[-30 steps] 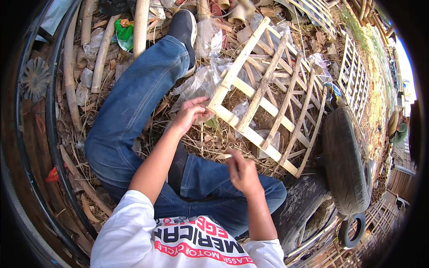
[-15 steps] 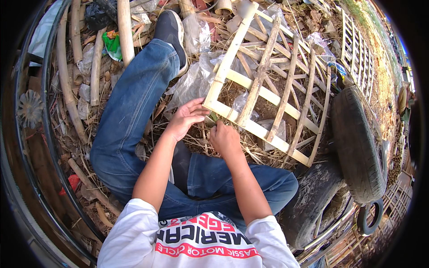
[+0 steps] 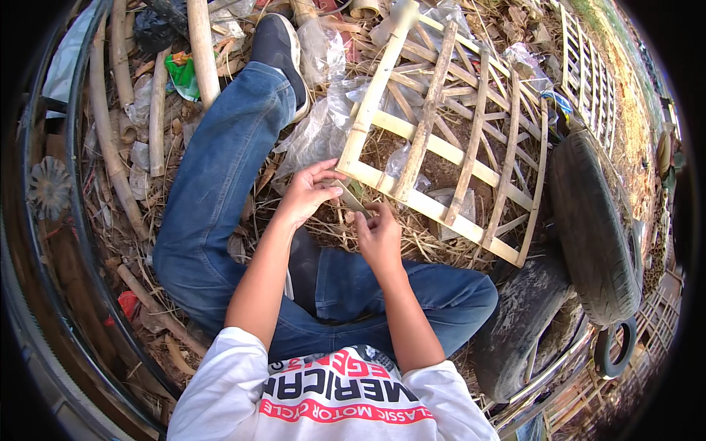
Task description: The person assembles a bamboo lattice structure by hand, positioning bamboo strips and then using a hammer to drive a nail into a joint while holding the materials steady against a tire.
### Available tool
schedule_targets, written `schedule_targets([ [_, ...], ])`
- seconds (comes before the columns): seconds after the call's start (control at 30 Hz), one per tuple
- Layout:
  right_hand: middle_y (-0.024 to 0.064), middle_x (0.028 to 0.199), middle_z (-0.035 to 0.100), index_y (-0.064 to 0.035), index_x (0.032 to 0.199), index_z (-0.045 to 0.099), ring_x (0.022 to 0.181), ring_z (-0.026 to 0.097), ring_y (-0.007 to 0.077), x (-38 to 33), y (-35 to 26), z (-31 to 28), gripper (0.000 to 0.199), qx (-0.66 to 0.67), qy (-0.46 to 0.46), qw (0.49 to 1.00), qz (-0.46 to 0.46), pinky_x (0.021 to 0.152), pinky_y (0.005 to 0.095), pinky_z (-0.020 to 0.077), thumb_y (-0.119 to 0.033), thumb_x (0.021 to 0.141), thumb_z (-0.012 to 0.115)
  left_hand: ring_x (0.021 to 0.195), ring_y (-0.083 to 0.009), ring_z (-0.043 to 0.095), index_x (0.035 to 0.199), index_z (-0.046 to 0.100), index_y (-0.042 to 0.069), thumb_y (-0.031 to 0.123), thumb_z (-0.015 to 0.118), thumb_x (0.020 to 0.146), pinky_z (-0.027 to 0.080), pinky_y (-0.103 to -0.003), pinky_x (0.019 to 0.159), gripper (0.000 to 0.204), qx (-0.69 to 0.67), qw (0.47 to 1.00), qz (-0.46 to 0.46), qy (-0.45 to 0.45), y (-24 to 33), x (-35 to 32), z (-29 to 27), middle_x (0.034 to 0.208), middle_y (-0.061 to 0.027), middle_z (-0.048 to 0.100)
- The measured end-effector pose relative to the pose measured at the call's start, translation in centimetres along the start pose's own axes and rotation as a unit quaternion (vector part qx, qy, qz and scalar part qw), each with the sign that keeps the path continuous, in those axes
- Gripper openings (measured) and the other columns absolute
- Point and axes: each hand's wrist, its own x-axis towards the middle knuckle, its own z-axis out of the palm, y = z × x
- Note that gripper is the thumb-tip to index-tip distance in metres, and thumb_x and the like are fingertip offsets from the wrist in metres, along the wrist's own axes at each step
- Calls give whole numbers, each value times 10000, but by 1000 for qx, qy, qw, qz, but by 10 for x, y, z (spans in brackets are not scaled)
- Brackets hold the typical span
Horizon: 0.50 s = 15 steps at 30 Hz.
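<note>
A lattice frame of pale bamboo slats [image 3: 434, 202] lies in front of me, its near left corner beside my left hand [image 3: 307, 195]. The fingertips of that hand reach the corner, while its thumb presses a short, thin greyish-tan strip [image 3: 351, 198]. The strip slants down to the right toward my right hand [image 3: 380, 234], whose fingers are pinched at its lower end. Whether it is bamboo or a blade I cannot tell. Both hands are above dry straw, between my bent legs.
Two worn tyres, one upright [image 3: 593, 228] and one lower [image 3: 515, 331], stand to the right. Bamboo poles [image 3: 203, 51] and plastic litter lie at the left and far side. Dark metal rails [image 3: 81, 198] curve along the left. Another lattice panel [image 3: 585, 73] is at the far right.
My right hand has shifted slightly right and down and turned, with more of the strip now showing between the hands. My left hand stays by the lattice corner.
</note>
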Motion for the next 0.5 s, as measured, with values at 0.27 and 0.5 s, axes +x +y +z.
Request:
schedule_targets([
  [0.27,65,864,572,-71,1106,419,579,451,99,7,20,-41,291,607,-3,740,290,439,215,335,-225,908,565,792,-122,630,1332,426,-55,-124,596,796,536,-223,704,567,-15,1000,-4,4,0,0,-1,1107,-157,626],
  [0.5,64,941,587,-64,1077,457,672,513,122,12,22,-41,338,604,77,739,286,526,239,403,-350,933,567,849,-179,656,1247,495,-81,-100,606,808,574,-268,745,453,-15,996,-26,89,4,-17,7,1089,-197,634],
])
